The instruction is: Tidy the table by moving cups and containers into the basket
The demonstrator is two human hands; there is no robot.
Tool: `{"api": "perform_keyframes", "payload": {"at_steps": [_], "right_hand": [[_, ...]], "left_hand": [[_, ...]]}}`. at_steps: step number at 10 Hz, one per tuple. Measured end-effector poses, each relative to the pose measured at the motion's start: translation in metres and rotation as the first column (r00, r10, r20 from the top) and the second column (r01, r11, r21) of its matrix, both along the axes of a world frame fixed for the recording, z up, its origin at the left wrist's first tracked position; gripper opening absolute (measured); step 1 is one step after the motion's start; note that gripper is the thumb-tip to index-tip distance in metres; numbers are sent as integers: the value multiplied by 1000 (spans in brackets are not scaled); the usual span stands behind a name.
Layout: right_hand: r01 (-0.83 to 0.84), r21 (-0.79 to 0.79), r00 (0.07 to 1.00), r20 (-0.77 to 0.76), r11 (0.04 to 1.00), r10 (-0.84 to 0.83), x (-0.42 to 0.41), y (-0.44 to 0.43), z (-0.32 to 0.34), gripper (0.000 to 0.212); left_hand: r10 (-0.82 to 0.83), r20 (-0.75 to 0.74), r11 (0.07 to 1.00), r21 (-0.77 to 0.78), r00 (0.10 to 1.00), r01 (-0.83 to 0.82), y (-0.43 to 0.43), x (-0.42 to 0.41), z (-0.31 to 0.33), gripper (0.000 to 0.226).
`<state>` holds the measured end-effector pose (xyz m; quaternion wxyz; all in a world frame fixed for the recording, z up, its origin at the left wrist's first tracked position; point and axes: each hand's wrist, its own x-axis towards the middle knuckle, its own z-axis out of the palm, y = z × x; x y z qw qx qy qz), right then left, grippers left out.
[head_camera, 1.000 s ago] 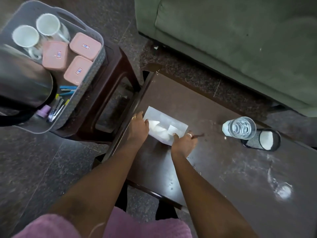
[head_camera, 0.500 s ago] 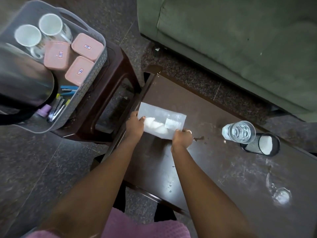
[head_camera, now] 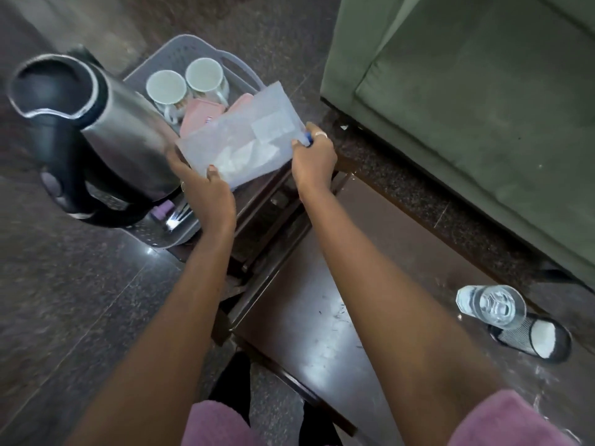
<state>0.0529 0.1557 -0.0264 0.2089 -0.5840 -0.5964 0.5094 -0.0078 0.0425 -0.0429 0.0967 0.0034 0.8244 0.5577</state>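
Both hands hold a translucent plastic container (head_camera: 244,143) with white contents, tilted above the grey basket (head_camera: 180,49). My left hand (head_camera: 209,191) grips its near-left corner and my right hand (head_camera: 314,156) its right end. Inside the basket stand two white cups (head_camera: 185,83), with pink lidded containers (head_camera: 196,120) mostly hidden under the held container, and a steel kettle (head_camera: 93,133) at the left. On the dark table (head_camera: 315,320) at the right stand a clear glass (head_camera: 495,305) and a black mesh cup (head_camera: 534,339).
The basket rests on a dark wooden stool (head_camera: 267,204) left of the table. A green sofa (head_camera: 467,107) fills the upper right. Pens and a purple item (head_camera: 175,214) lie at the basket's near end. Dark stone floor surrounds everything.
Both hands lifted the translucent container off the table and carried it left and away, over the basket. The view swung left with them.
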Motion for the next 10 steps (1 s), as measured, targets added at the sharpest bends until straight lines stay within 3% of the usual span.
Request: {"api": "perform_keyframes", "payload": {"at_steps": [2,4,6,7,8,10], "right_hand": [[-224,147,961,199,964,193,-37,16,-5,25],[-356,266,902,350,896,255,-60,27,-13,22],[-193,262,980,107,945,170,-68,36,-15,17],[-310,284,928,298,907,223,-64,38,-26,23],[-538,304,778,538,787,324,-62,35,-39,33],[-679,227,616,694,698,373,-50,14,-44,62]], "left_hand": [[-156,122,970,-168,980,175,-20,-28,-14,66],[-302,120,908,-267,946,323,-18,-52,-21,70],[-346,76,894,-276,935,353,-8,-53,-23,67],[-340,80,879,-327,937,347,-7,-55,-25,63],[-369,125,802,-459,921,383,-10,-52,-31,62],[-281,146,650,-698,949,300,-6,-29,-20,59]]}}
